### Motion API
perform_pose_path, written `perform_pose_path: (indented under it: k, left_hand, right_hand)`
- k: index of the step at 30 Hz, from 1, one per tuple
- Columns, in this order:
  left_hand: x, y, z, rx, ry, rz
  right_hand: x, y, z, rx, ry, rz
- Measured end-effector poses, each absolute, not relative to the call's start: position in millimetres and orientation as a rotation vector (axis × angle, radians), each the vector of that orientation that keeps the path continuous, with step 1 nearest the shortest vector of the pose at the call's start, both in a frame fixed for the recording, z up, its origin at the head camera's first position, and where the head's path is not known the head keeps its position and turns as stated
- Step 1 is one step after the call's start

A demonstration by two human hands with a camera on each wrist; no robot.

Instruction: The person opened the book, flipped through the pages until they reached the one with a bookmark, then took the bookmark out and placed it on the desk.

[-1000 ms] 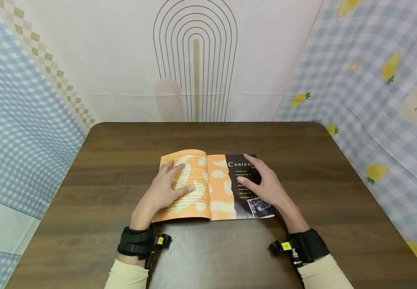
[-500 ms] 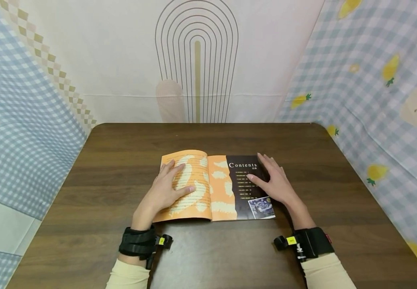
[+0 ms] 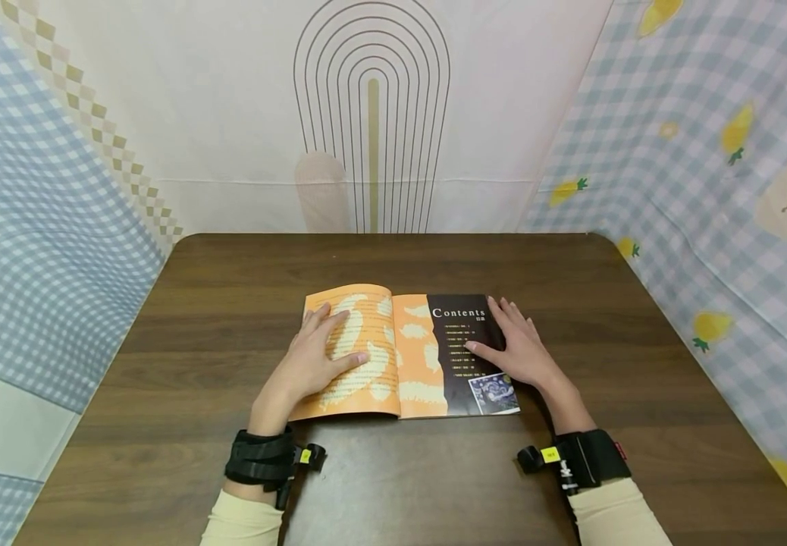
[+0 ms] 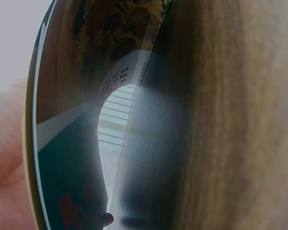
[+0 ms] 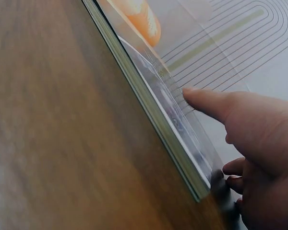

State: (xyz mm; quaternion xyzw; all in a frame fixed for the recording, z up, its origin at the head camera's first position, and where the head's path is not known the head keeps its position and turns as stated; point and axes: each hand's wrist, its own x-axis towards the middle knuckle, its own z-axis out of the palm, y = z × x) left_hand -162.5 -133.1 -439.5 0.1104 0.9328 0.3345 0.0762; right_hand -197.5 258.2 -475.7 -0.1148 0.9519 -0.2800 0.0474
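Observation:
An open book [image 3: 421, 356] lies on the table, its left page orange and its right page mostly black, headed "Contents". My left hand [image 3: 308, 360] rests on the left page with fingers spread and thumb towards the spine. From low down, the left wrist view shows the cover [image 4: 69, 177] arching off the table, with my palm [image 4: 7, 139] above it and a fingertip [image 4: 108, 219] at its edge. Along the right edge lies my right hand [image 3: 523, 353], its thumb reaching over the black page. The right wrist view shows that thumb [image 5: 206, 101] stretched out above the page block [image 5: 153, 115].
The dark wooden table [image 3: 216, 303] has rounded far corners. Behind it hangs a white cloth [image 3: 230, 114] with an arch pattern. Blue checked cloth [image 3: 639, 152] hangs on both sides. Each wrist wears a black strap [image 3: 591, 459] with a small camera.
My right hand has drawn right from over the black page to its outer edge, uncovering the heading and the small picture. The left hand has stayed on its page.

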Motion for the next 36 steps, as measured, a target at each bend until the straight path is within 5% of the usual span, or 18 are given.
perform_pose_path:
  k: [36]
  left_hand:
    - [-162.3, -132.8, -439.4, 0.334, 2.79, 1.004]
  right_hand:
    - [-197.0, 257.5, -477.1, -0.355, 2.902, -0.736]
